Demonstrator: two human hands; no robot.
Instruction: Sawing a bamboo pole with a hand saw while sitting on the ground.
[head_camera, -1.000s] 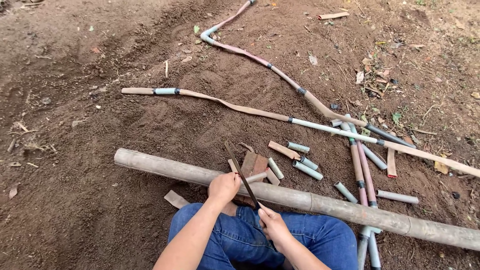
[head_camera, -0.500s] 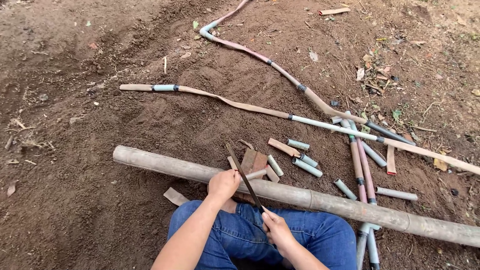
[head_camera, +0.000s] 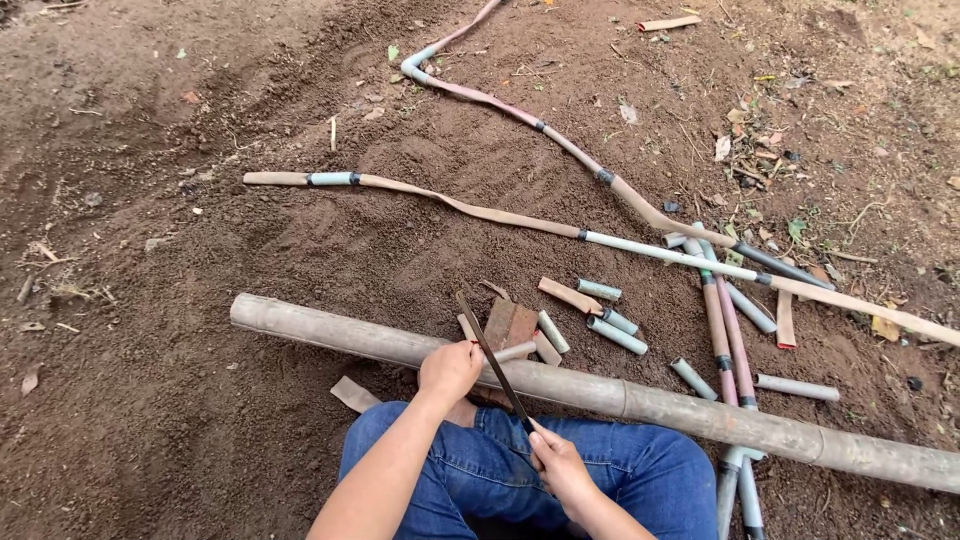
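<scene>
Left hand: we saw the left hand (head_camera: 450, 370) closed around a short cut piece (head_camera: 515, 351), pressing it on the thick bamboo pole (head_camera: 700, 412).
Right hand: the right hand (head_camera: 562, 468) gripped the handle end of a dark long blade (head_camera: 492, 360), which slanted toward 11 o'clock across the pole.
Hands: we noted them apart, each clamped on its own thing.
Pole: it lay on the dirt from 9 o'clock to 4 o'clock, just ahead of the blue-jeaned knees (head_camera: 640, 470).
Cut pieces: several short tubes (head_camera: 616, 335) lay scattered just past the pole at 1 o'clock.
Long stems: 2 thin bent stems (head_camera: 470, 208) ran over the soil (head_camera: 150, 200) at 12 o'clock.
</scene>
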